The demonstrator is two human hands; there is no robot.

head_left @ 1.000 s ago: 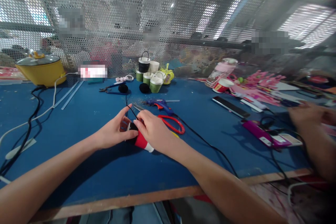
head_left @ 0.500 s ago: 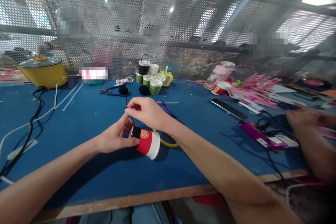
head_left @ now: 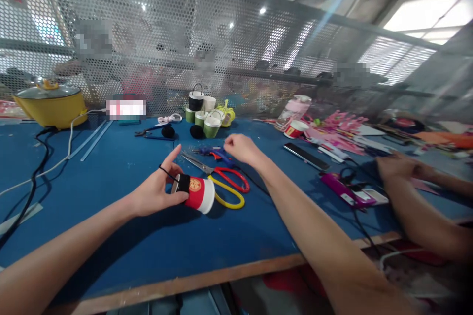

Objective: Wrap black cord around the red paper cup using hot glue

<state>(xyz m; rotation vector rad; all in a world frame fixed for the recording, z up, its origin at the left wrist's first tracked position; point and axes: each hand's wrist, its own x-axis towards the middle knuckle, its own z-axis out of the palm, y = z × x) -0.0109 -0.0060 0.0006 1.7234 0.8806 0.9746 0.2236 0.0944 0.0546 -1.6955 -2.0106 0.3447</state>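
My left hand (head_left: 157,189) holds a red and white paper cup (head_left: 199,194) on its side, with a black band near one end. A thin black cord runs from the band to my raised index finger. My right hand (head_left: 240,147) is closed at the blue glue gun (head_left: 221,154), whose handle it partly covers; whether the fingers grip it is hard to tell. Scissors (head_left: 209,170) with one red and one yellow handle lie on the blue table (head_left: 251,236), just beyond the cup.
Small green, white and black cups (head_left: 212,127), two black balls and pliers (head_left: 151,133) stand or lie farther back. A yellow pot (head_left: 51,108) is at left. At right are a phone (head_left: 306,156), a purple power strip (head_left: 345,189) and another person's arms (head_left: 414,192).
My right hand has left the cord near my left hand and moved right to the glue gun. The scissors are now uncovered. My left hand still holds the cup; the view has shifted slightly.
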